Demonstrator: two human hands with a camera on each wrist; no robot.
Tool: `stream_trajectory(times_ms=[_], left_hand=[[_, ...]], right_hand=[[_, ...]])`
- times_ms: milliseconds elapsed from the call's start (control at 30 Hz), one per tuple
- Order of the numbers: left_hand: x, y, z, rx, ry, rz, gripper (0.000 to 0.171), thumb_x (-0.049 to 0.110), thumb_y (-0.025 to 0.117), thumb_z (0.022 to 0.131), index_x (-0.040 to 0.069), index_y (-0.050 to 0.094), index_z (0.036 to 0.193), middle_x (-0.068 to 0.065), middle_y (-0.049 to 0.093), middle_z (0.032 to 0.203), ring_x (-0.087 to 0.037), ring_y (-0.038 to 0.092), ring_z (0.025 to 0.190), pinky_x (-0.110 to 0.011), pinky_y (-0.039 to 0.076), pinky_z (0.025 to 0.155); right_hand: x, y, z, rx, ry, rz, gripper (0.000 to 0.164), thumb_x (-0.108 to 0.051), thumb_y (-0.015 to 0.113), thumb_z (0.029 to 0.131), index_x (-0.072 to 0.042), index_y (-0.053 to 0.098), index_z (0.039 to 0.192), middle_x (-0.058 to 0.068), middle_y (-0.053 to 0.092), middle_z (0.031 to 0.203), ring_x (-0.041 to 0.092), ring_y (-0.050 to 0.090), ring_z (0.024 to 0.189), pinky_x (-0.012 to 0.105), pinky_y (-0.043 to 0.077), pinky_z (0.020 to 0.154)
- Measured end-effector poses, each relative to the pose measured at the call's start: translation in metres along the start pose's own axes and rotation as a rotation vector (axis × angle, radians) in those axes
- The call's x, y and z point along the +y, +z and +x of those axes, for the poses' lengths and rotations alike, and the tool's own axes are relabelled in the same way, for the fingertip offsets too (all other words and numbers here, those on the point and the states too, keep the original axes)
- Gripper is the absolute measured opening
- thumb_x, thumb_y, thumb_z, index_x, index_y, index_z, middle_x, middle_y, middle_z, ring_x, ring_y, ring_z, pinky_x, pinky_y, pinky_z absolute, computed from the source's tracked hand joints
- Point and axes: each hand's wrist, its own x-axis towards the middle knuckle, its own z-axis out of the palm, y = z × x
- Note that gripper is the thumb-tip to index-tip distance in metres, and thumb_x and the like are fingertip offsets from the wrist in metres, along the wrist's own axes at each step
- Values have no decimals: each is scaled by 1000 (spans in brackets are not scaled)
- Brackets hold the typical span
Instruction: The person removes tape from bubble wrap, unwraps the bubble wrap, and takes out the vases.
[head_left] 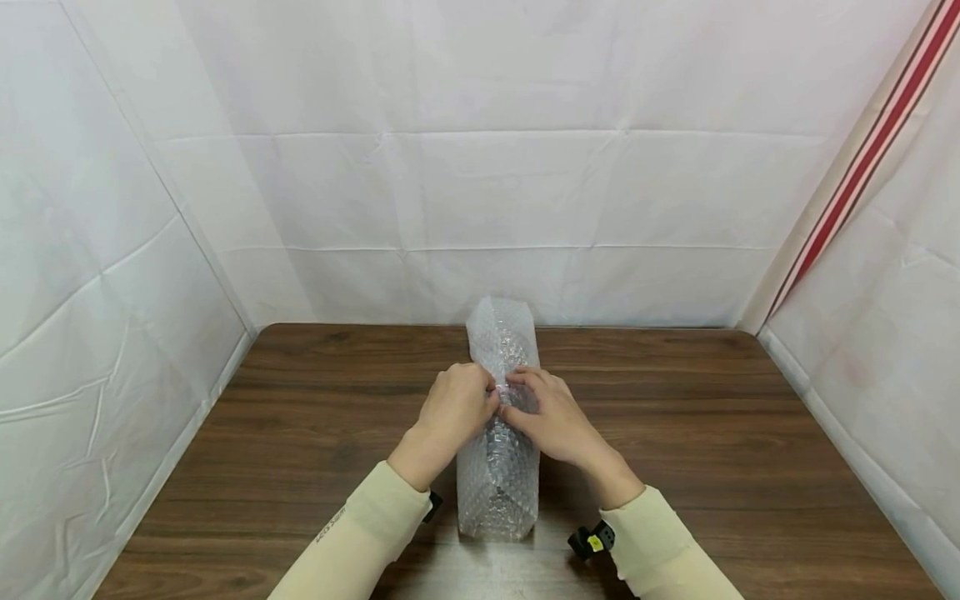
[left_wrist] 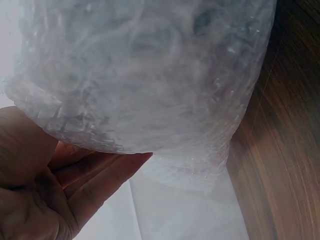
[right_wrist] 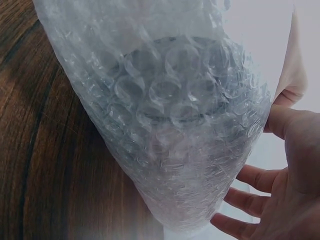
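Observation:
A long bundle of clear bubble wrap (head_left: 498, 492) lies lengthwise on the table, with a dark round shape showing through the layers (right_wrist: 170, 80). Over its middle, my left hand (head_left: 459, 400) pinches the wrap near the lengthwise seam, thumb and forefinger close together. Its other fingers (left_wrist: 100, 192) reach along the bundle's side, tips against the plastic. My right hand (head_left: 551, 412) rests on the opposite side, fingers spread and gently bent, thumb on top. In the right wrist view its fingertips (right_wrist: 222, 220) touch the wrap's edge. A small shiny strip lies between both hands.
The brown wood-grain table (head_left: 315, 400) extends to both sides of the bundle. White sheeting (head_left: 510, 183) hangs behind and at the sides, with a red-striped band (head_left: 862, 175) at right. The bundle's far end stands close to the back edge.

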Motion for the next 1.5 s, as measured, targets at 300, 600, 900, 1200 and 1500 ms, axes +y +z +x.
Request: stream_trajectory(times_ms=[300,600,900,1200,1500], left_hand=[[-1,2,0,24,5,7,10,12,76,93,7,83,89,-7,78,86,-17,71,67,-27,58,58],[-4,5,-2,63,16,-22,7,10,77,92,8,84,90,-6,79,89,-16,71,69,-25,57,58],[-4,7,-3,82,26,-24,6,9,79,90,7,84,90,-7,79,89,-16,71,69,-25,58,58],[-6,5,-3,40,24,-111,10,12,75,94,8,84,94,-6,79,87,-9,63,59,-19,49,50],[-11,2,-4,-4,-14,-194,16,16,76,94,5,82,103,-9,79,97,-13,71,72,-23,56,57]], right_hand=[[-2,-1,0,12,12,1,53,-36,66,100,-12,57,146,7,42,163,42,26,155,67,33,119],[-4,-2,0,4,8,36,53,-34,67,100,-9,58,145,9,43,162,42,31,154,67,35,118],[-6,-3,-1,9,19,51,52,-33,69,99,-9,59,144,9,44,160,41,33,153,67,35,117],[-6,-5,-1,19,47,71,51,-32,71,97,-13,59,142,12,49,153,38,43,145,63,44,111],[-5,-5,2,5,56,68,52,-34,73,96,-17,58,143,12,47,154,39,38,149,66,41,113]])
